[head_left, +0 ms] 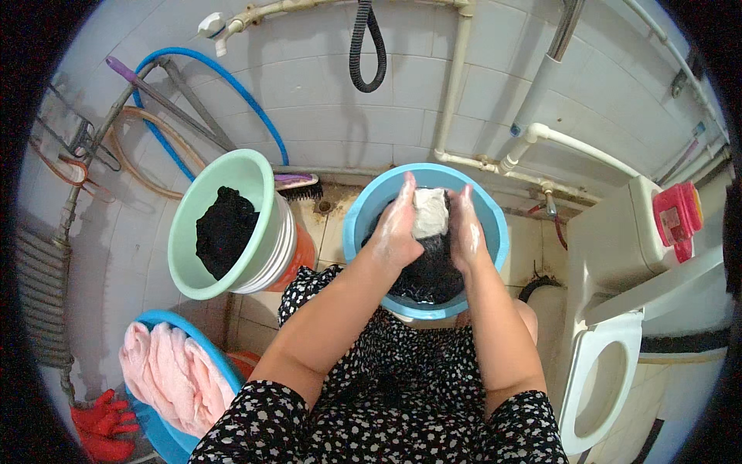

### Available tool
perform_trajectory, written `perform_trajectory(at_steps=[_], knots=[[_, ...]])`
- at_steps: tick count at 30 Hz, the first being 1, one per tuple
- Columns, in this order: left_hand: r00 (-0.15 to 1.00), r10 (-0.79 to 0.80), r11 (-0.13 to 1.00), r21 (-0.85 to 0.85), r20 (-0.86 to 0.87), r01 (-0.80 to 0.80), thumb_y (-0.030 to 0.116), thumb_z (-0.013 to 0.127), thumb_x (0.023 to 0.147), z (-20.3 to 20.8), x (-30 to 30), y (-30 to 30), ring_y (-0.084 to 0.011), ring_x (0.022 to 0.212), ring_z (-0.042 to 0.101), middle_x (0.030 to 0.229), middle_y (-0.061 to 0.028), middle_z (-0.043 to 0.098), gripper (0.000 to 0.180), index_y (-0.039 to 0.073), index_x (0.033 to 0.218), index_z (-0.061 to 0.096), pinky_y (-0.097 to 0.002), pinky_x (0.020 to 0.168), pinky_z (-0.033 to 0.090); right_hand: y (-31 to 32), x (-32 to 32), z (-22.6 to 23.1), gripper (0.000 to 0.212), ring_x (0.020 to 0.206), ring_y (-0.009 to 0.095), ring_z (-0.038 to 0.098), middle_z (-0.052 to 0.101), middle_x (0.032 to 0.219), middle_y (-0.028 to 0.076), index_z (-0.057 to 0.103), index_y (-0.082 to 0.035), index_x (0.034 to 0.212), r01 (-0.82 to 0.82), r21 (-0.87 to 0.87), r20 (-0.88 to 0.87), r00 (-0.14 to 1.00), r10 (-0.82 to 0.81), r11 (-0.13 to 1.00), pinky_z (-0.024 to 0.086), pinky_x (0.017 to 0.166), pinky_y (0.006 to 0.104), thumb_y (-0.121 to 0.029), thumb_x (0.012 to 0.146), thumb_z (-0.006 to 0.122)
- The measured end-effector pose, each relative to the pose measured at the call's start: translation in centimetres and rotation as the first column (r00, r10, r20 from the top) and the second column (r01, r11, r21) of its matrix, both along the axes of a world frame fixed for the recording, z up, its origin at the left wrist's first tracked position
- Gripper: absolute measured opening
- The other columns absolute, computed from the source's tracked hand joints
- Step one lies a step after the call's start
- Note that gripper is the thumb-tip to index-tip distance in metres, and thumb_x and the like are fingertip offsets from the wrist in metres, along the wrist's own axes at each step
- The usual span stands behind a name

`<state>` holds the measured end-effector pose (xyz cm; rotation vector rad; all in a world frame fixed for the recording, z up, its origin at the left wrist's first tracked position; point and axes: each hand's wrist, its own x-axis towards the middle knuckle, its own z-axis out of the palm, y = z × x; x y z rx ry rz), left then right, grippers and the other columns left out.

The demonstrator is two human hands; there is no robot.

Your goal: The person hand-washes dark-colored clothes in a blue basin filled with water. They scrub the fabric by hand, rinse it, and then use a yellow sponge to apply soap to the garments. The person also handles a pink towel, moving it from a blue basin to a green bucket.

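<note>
Left arm: slants forward and inward; the left hand (396, 232) is turned palm inward, fingers fairly straight, pointing ahead.
Right arm: rises more steeply; the right hand (467, 232) faces the left, whitish streaks on its skin.
Grip: neither hand is clenched; whether they grasp the cloth, I cannot tell.
Pale cloth: (430, 213) between both hands.
Dark cloth: (425, 277) below the hands, inside the blue basin (501, 240).
Green basin: (179, 267) left of the left hand, black cloth (226, 232) inside.
</note>
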<state>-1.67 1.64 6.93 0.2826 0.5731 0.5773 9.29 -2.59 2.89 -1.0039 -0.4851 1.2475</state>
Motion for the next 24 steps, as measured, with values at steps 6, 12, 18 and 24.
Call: perform_trajectory(at_steps=[6, 12, 18, 24], knots=[[0.984, 0.028, 0.991, 0.136, -0.173, -0.005, 0.053, 0.046, 0.086, -0.4, -0.5, 0.3, -0.021, 0.104, 0.055, 0.112, -0.0056, 0.059, 0.051, 0.011, 0.114, 0.055, -0.0394, 0.09, 0.041, -0.4, -0.3, 1.9, 0.019, 0.087, 0.013, 0.054, 0.058, 0.097, 0.004, 0.056, -0.004, 0.105, 0.021, 0.094, 0.097, 0.995, -0.03, 0.995, 0.043, 0.078, 0.0253, -0.014, 0.089, 0.053], [0.977, 0.162, 0.966, 0.223, -0.136, -0.13, 0.039, 0.055, 0.087, -3.9, 0.5, 0.9, -0.0118, 0.073, 0.049, 0.079, 0.0002, 0.051, 0.028, 0.012, 0.086, 0.051, -0.0285, 0.068, 0.042, -2.8, -4.2, 3.5, 0.018, 0.055, 0.024, 0.058, 0.057, 0.061, 0.014, 0.056, -0.004, 0.065, -0.116, 0.315, 0.88, 0.408, -0.244, 0.942, 0.047, 0.055, 0.0313, -0.016, 0.075, 0.065], [0.993, 0.117, 0.985, 0.132, -0.025, -0.113, 0.041, 0.042, 0.092, -3.6, 2.2, -4.8, -0.0148, 0.104, 0.053, 0.102, -0.0056, 0.059, 0.034, 0.013, 0.104, 0.055, -0.0316, 0.083, 0.044, 0.8, 0.3, 2.0, 0.036, 0.06, 0.036, 0.059, 0.058, 0.064, 0.019, 0.06, -0.004, 0.07, 0.194, 0.033, 0.994, 0.092, -0.051, 0.981, 0.047, 0.055, 0.0446, -0.031, 0.088, 0.044], [0.922, -0.037, 0.973, 0.223, 0.386, -0.054, 0.042, 0.043, 0.091, -12.5, -0.3, 1.7, -0.0128, 0.075, 0.055, 0.078, -0.0001, 0.055, 0.029, 0.014, 0.088, 0.051, -0.0317, 0.069, 0.047, -2.6, -5.8, 1.5, 0.014, 0.063, 0.034, 0.06, 0.06, 0.069, 0.018, 0.062, -0.013, 0.084, -0.134, 0.376, 0.926, 0.103, -0.364, 0.917, 0.048, 0.055, 0.0415, -0.023, 0.084, 0.051]])
